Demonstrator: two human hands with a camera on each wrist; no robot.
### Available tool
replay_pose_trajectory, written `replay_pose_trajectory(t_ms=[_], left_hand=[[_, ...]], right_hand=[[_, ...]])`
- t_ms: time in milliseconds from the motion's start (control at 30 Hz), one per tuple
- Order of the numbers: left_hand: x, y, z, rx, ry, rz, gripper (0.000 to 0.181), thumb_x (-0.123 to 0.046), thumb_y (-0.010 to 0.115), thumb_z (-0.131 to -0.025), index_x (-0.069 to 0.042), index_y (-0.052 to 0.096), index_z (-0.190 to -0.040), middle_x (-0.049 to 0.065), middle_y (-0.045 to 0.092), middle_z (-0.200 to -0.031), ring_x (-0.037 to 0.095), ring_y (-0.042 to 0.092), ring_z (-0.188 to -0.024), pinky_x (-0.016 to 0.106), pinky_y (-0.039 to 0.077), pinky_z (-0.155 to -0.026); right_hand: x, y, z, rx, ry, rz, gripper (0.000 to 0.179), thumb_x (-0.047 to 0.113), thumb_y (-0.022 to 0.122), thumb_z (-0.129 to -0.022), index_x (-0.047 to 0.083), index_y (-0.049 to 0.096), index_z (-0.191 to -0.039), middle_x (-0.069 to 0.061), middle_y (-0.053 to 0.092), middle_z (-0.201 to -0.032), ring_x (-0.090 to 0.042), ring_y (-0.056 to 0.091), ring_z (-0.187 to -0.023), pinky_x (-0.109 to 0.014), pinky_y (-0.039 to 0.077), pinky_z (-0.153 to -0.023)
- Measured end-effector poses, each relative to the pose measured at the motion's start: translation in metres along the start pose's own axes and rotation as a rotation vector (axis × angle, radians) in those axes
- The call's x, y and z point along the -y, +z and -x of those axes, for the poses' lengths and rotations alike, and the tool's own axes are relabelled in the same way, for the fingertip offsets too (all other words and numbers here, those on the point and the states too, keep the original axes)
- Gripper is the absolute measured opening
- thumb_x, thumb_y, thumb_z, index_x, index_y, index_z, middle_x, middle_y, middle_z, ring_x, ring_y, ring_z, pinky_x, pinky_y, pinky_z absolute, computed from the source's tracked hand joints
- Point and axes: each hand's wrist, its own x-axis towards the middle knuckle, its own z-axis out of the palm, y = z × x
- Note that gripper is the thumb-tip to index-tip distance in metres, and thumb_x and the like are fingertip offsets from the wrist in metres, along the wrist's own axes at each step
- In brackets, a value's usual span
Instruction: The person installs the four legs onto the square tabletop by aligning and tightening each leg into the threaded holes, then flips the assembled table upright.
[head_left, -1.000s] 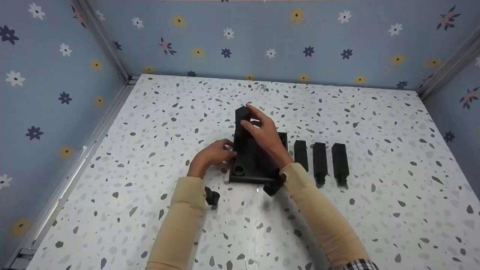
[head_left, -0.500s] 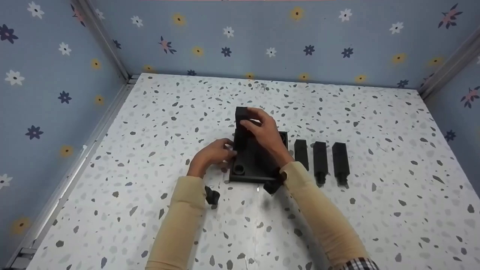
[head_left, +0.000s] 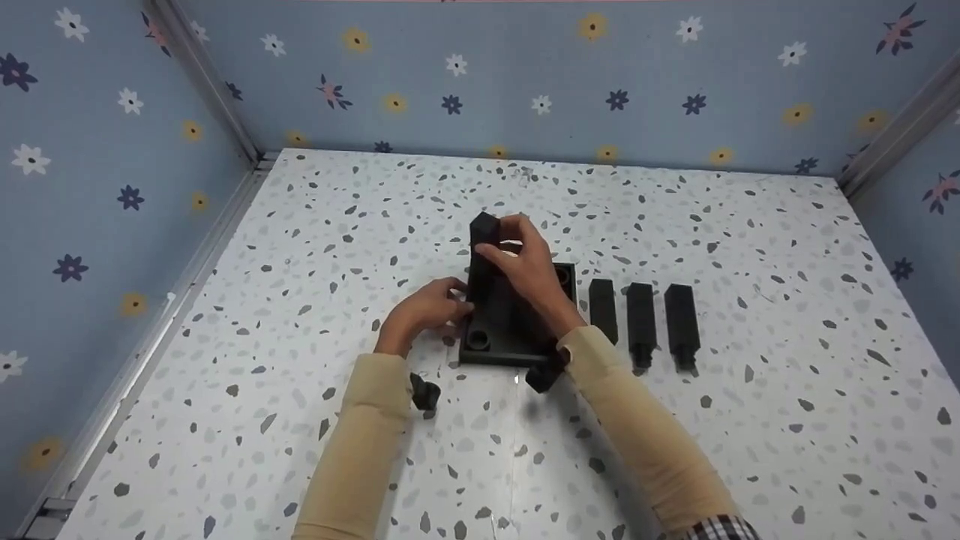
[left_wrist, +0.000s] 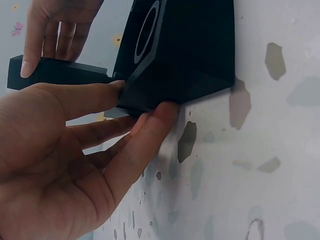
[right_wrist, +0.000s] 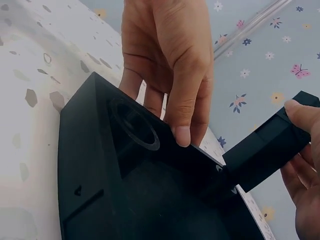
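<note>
A shallow black square tray-like base (head_left: 501,358) lies on the table, with round sockets inside its corners. My left hand (head_left: 426,309) holds its left wall, thumb on the rim and fingers outside. My right hand (head_left: 529,264) pinches a black square leg (head_left: 484,226) near its top between thumb and fingers. This leg stands upright at the far-left corner of the base. In the right wrist view the leg's narrow end meets that corner, beside small arrow marks on the rim; how deep it sits is hidden. A bare near-left socket (right_wrist: 134,123) shows beside the left thumb.
Right of the base lie three more black legs: one close by (head_left: 602,309), a middle one (head_left: 640,315) and an outer one (head_left: 681,319), some with threaded ends toward me. The speckled white table (head_left: 780,360) meets blue flowered walls (head_left: 510,82) at the back and sides.
The upright leg has turned about its own axis, its top edges pointing differently in each frame. The right fingers have shifted slightly around it. The left hand and the base stay in place.
</note>
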Motion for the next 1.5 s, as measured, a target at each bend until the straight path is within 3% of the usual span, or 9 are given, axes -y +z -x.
replay_pose_trajectory(t_ms=[300, 533, 667, 800, 1100, 1500], left_hand=[[-0.001, 0.0, 0.001, -0.003, 0.019, -0.014, 0.045, -0.024, 0.056, -0.094, -0.009, 0.047, -0.136, 0.014, 0.063, -0.112, 0.025, 0.064, -0.098, 0.034, 0.051, -0.082], [-0.002, 0.0, 0.001, 0.005, 0.003, 0.004, 0.043, -0.023, 0.056, -0.095, -0.009, 0.047, -0.135, 0.014, 0.061, -0.114, 0.024, 0.063, -0.099, 0.033, 0.053, -0.076], [-0.002, -0.001, 0.002, 0.007, -0.008, 0.012, 0.043, -0.022, 0.056, -0.095, -0.009, 0.047, -0.135, 0.014, 0.061, -0.115, 0.024, 0.063, -0.101, 0.034, 0.053, -0.077], [-0.002, -0.001, 0.002, 0.009, -0.009, 0.015, 0.043, -0.021, 0.055, -0.095, -0.009, 0.047, -0.136, 0.014, 0.061, -0.116, 0.025, 0.063, -0.101, 0.034, 0.053, -0.078], [0.0, 0.0, 0.001, 0.021, -0.024, 0.069, 0.044, -0.019, 0.055, -0.095, -0.007, 0.045, -0.136, 0.016, 0.06, -0.116, 0.026, 0.063, -0.1, 0.035, 0.056, -0.072], [0.0, 0.0, 0.0, 0.009, -0.026, 0.03, 0.044, -0.021, 0.056, -0.096, -0.008, 0.045, -0.136, 0.014, 0.064, -0.109, 0.023, 0.065, -0.089, 0.033, 0.05, -0.078]], right_hand=[[-0.004, -0.011, -0.003, 0.165, 0.03, -0.131, 0.055, 0.008, 0.061, -0.092, -0.001, 0.039, -0.143, -0.021, 0.05, -0.137, -0.029, 0.049, -0.127, -0.039, 0.042, -0.104], [-0.001, -0.014, -0.01, 0.232, 0.043, -0.149, 0.054, 0.006, 0.061, -0.092, 0.002, 0.043, -0.142, -0.018, 0.053, -0.135, -0.024, 0.056, -0.116, -0.028, 0.045, -0.094], [-0.001, -0.013, -0.012, 0.216, 0.046, -0.157, 0.052, 0.004, 0.063, -0.09, 0.001, 0.046, -0.14, -0.02, 0.057, -0.126, -0.024, 0.059, -0.107, -0.026, 0.048, -0.087], [-0.001, -0.011, -0.011, 0.19, 0.069, -0.159, 0.052, 0.004, 0.065, -0.089, 0.001, 0.048, -0.138, -0.019, 0.058, -0.123, -0.025, 0.059, -0.108, -0.026, 0.05, -0.084], [-0.001, -0.006, -0.008, 0.139, 0.082, -0.125, 0.051, 0.007, 0.068, -0.088, 0.0, 0.049, -0.135, -0.02, 0.055, -0.127, -0.029, 0.056, -0.12, -0.028, 0.05, -0.087], [0.001, 0.003, -0.004, 0.018, 0.055, -0.023, 0.045, 0.011, 0.072, -0.085, -0.001, 0.054, -0.125, -0.018, 0.06, -0.119, -0.029, 0.058, -0.114, -0.039, 0.049, -0.095]])
